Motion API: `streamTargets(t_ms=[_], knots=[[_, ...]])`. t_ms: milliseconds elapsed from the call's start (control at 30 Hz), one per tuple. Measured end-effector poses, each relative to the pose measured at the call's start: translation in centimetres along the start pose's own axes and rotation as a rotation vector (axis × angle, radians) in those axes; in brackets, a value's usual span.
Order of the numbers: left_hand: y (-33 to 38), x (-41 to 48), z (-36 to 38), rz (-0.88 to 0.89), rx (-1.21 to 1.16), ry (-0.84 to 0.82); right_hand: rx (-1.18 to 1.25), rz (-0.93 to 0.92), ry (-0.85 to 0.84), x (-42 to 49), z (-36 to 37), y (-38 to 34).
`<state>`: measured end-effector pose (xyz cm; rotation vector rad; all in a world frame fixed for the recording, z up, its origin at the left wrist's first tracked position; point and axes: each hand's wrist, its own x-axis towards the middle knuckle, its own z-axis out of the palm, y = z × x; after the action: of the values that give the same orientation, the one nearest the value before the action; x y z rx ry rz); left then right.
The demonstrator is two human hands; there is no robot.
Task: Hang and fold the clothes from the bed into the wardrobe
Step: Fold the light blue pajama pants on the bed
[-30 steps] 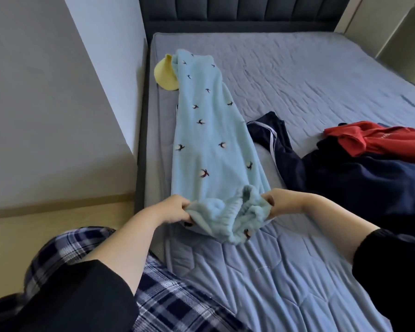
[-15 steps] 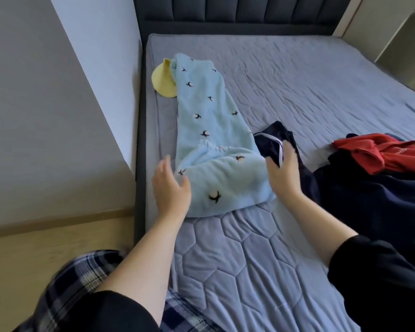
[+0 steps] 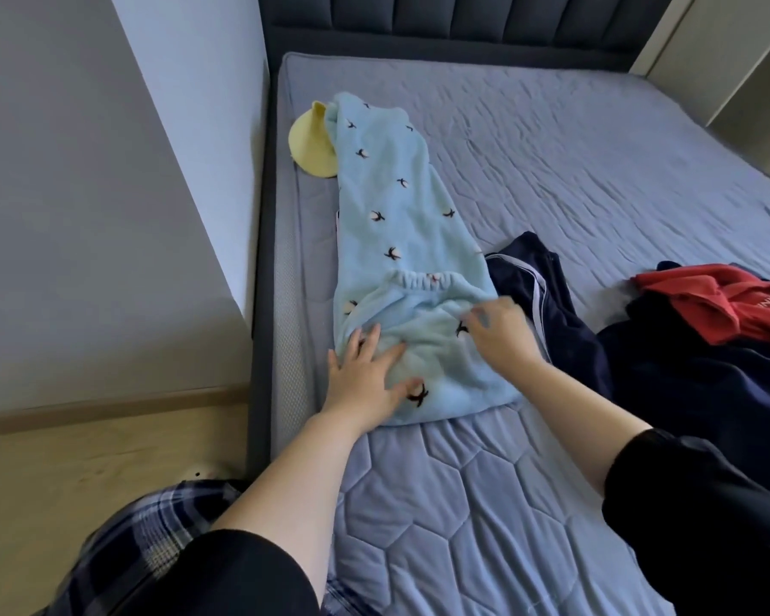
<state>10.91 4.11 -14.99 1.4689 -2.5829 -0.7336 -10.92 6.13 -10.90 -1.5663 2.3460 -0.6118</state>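
**A:** Both hands have come in from the sides since half a second ago. Left hand (image 3: 365,384) is now flat on the blue trousers (image 3: 401,233), fingers straight and spread, pressing down.

**B:** Pinning the doubled layer so it doesn't spring back, I'd say. Where do the trousers lie?

**A:** Along the left edge of the bed (image 3: 574,140). Their long axis runs from the near fold away toward the headboard. The cuffs are at the far end, touching a yellow thing (image 3: 310,146). The waistband is turned back across the legs, facing away.

**B:** And the right hand (image 3: 498,331)?

**A:** It's on the cloth at the right side of the fold, just below the waistband. It's blurred, so I cannot tell whether the fingers pinch or only smooth.

**B:** Probably squaring that edge. Further right?

**A:** A navy garment (image 3: 530,277) touches the trousers' right edge. Then a red garment (image 3: 707,304) sits on a dark heap. Both are unfolded, waiting their turn.
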Motion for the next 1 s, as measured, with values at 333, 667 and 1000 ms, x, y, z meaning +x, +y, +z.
streamTargets(t_ms=[333, 667, 1000], knots=[[0.0, 2.3, -3.9, -0.492, -0.556, 0.078, 0.247, 0.429, -0.332, 4.5, -1.0, 0.3], [-0.1, 3.8, -4.3, -0.454, -0.677, -0.138, -0.244, 0.358, -0.632, 4.6, -3.2, -1.2], [0.9, 3.4, -5.9, -0.256, -0.473, 0.584, 0.060, 0.060, 0.251, 4.0, -2.0, -2.2]])
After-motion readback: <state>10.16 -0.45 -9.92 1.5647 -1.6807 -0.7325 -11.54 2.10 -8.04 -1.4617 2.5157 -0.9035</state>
